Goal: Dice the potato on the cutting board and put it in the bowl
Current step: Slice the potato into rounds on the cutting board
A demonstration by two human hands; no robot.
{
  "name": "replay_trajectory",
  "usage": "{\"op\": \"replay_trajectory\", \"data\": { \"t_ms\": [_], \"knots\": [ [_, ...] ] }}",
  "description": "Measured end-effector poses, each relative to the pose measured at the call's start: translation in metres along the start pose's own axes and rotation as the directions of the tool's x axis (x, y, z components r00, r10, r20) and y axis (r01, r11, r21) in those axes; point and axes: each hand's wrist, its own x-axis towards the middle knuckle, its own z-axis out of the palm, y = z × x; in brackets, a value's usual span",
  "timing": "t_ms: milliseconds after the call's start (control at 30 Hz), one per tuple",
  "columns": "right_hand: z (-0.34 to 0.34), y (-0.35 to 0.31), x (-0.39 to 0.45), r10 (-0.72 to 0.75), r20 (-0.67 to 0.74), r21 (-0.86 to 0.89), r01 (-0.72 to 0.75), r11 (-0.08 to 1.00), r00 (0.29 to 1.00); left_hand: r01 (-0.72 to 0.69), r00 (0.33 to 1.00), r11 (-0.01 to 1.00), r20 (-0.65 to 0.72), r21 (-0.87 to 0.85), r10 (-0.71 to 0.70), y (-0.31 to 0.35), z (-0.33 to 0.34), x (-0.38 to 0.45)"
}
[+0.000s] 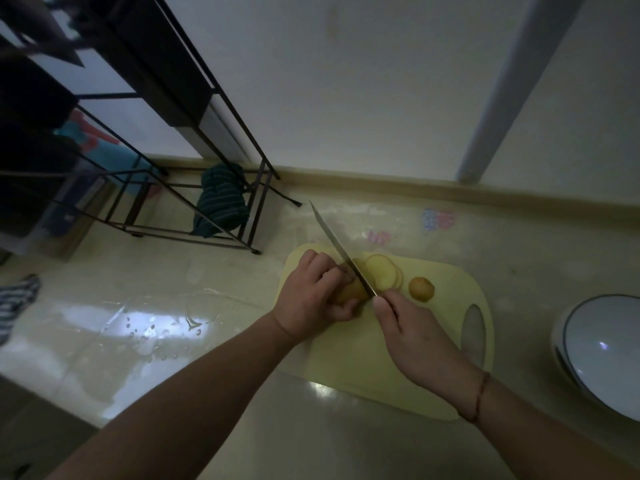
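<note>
A pale yellow cutting board (349,355) lies on the glossy floor. My left hand (313,294) grips the uncut part of the potato (351,292) on the board, fingers curled over it. My right hand (412,332) holds the handle of a knife (341,251), whose blade rests against the potato's cut face and points away to the upper left. Several round potato slices (382,271) lie overlapped just right of the blade. A rounded end piece (420,289) with skin sits further right. The white bowl (609,355) with a dark rim stands right of the board.
A black metal rack (194,140) stands at the left near the wall, with a striped dark green cloth (221,202) at its foot. A wet, shiny patch (152,327) of floor spreads left of the board. A striped cloth (15,303) lies at the left edge.
</note>
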Motion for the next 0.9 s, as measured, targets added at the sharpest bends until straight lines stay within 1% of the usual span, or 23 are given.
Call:
{"op": "replay_trajectory", "data": {
  "t_ms": [167,267,367,467,533,633,700,767,833,900],
  "knots": [
    [-0.015,0.006,-0.008,0.036,0.048,0.031,-0.038,0.999,0.998,-0.009,1.000,1.000,-0.002,0.007,0.009,0.003,-0.001,0.000],
    [-0.019,0.002,-0.011,0.058,0.052,0.074,-0.062,0.995,0.997,-0.024,1.000,1.000,-0.007,0.008,0.024,0.004,-0.002,-0.001],
    [-0.026,-0.003,-0.013,0.120,0.067,0.138,-0.128,0.982,0.991,-0.025,1.000,1.000,0.007,0.014,0.025,0.002,-0.003,-0.001],
    [-0.035,-0.003,-0.015,0.226,0.085,0.299,-0.241,0.923,0.970,-0.014,0.999,1.000,0.033,0.008,0.014,0.001,-0.005,-0.001],
    [-0.041,-0.003,-0.016,0.286,0.128,0.384,-0.314,0.868,0.950,0.002,0.999,1.000,0.044,-0.008,-0.002,0.002,-0.006,-0.003],
    [-0.046,-0.004,-0.016,0.318,0.169,0.422,-0.360,0.832,0.933,0.031,0.998,0.999,0.050,-0.029,-0.030,0.004,-0.009,-0.006],
    [-0.046,-0.007,-0.017,0.306,0.171,0.411,-0.350,0.842,0.937,0.024,0.998,0.999,0.054,-0.033,-0.022,0.006,-0.012,-0.007],
    [-0.045,-0.013,-0.021,0.267,0.155,0.378,-0.307,0.874,0.951,0.012,0.998,1.000,0.065,-0.024,-0.010,0.010,-0.014,-0.006],
    [-0.045,-0.022,-0.027,0.189,0.116,0.298,-0.216,0.930,0.975,0.020,0.997,0.999,0.078,-0.025,-0.018,0.013,-0.014,-0.007],
    [-0.045,-0.031,-0.033,0.091,0.078,0.158,-0.103,0.982,0.993,0.034,0.996,0.999,0.083,-0.035,-0.031,0.013,-0.014,-0.008]
  ]
}}
